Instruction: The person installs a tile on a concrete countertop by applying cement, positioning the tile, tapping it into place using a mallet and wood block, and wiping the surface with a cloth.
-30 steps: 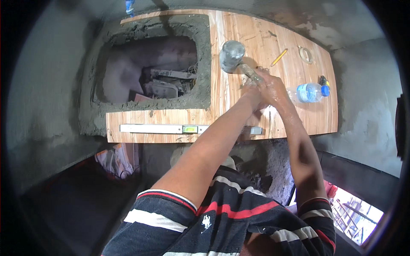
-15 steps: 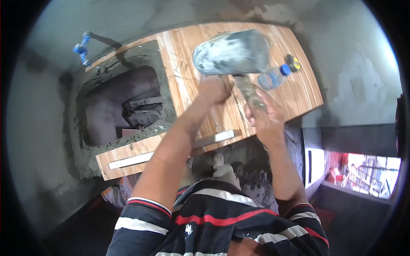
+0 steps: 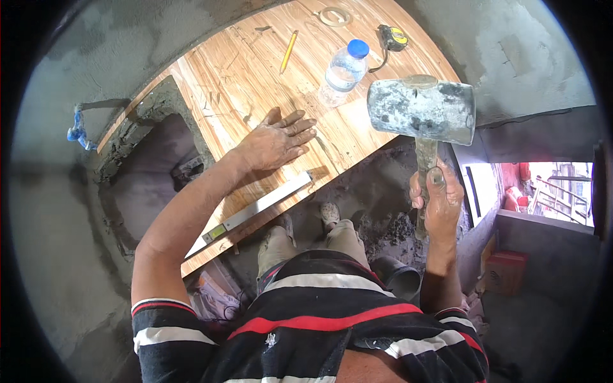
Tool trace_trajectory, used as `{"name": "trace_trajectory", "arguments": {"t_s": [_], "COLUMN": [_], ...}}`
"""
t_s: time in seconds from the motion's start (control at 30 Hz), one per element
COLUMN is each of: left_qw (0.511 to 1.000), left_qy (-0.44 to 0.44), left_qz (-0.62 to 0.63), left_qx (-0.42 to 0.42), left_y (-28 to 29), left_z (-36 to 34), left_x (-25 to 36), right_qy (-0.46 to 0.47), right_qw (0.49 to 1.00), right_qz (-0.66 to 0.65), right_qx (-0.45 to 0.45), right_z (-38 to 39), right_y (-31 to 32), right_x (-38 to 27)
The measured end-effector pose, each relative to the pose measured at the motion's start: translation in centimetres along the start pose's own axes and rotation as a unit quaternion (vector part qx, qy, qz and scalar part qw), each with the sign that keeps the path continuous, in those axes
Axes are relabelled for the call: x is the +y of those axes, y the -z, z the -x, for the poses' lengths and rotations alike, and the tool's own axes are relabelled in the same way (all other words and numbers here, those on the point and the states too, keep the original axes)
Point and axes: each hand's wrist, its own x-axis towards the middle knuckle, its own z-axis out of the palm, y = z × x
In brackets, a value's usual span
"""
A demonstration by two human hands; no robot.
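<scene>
Hands: left [image 3: 276, 142] near capped bottle [image 3: 343, 75], right [image 3: 442, 203] grips mallet [image 3: 421, 110].

L wall [image 3: 48, 210]: grey plaster, dk patches, past tabletop's L end.
R wall [image 3: 514, 60]: grey plaster too, beyond tabletop's R edge; palest nr top.
Tabletop [image 3: 246, 83]: lt wood-grain, streaky; edges bowed by lens.
Cut-out [image 3: 143, 185]: tabletop's L end, rough grey mortar rim, dk inside.
Blue wall fitting [image 3: 77, 133]: just off tabletop's far L corner, w/ shadow.
Floor [image 3: 367, 191]: off tabletop's front edge, dk grey, pale splotches to R.
Opening [image 3: 555, 191]: well R of tabletop's front edge, v. bright, red bits + bars outside.
Low wall [image 3: 549, 252]: dk grey, under opening.
Light: glare at opening, sheen on tabletop.
</scene>
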Motion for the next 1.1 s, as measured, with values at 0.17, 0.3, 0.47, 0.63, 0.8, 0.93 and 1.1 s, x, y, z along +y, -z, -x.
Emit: {"name": "trace_trajectory", "arguments": {"t_s": [0.17,0.3,0.47,0.63,0.8,0.93,1.1], "left_qw": [0.998,0.996,0.939,0.901,0.903,0.909,0.899], "left_qy": [0.017,0.091,0.335,0.372,0.370,0.370,0.416], "left_qz": [-0.054,-0.005,-0.067,-0.101,-0.067,-0.063,-0.045], "left_qx": [0.015,-0.009,0.044,0.198,0.211,0.180,0.133], "left_y": [0.2,1.5,1.4,-0.9,-1.2,-0.6,2.3], "left_z": [0.6,0.6,3.6,1.9,-1.2,-1.8,-4.6], "left_x": [0.1,-3.5,-10.7,-12.3,-13.3,-15.1,-21.8], "right_qy": [-0.029,-0.009,0.007,-0.042,-0.008,0.019,-0.006], "right_qw": [1.000,1.000,0.998,0.997,0.996,0.993,0.992], "right_qz": [-0.004,-0.020,-0.020,-0.004,-0.005,-0.007,0.041], "right_qx": [0.008,-0.018,-0.056,-0.071,-0.091,-0.117,-0.123], "right_z": [0.3,0.9,1.5,0.9,-1.3,-1.6,-0.1], "right_y": [-0.3,0.2,-0.4,-1.6,-6.0,-7.5,-7.8], "right_x": [0.7,2.0,2.6,2.5,0.4,-1.2,-1.3]}}
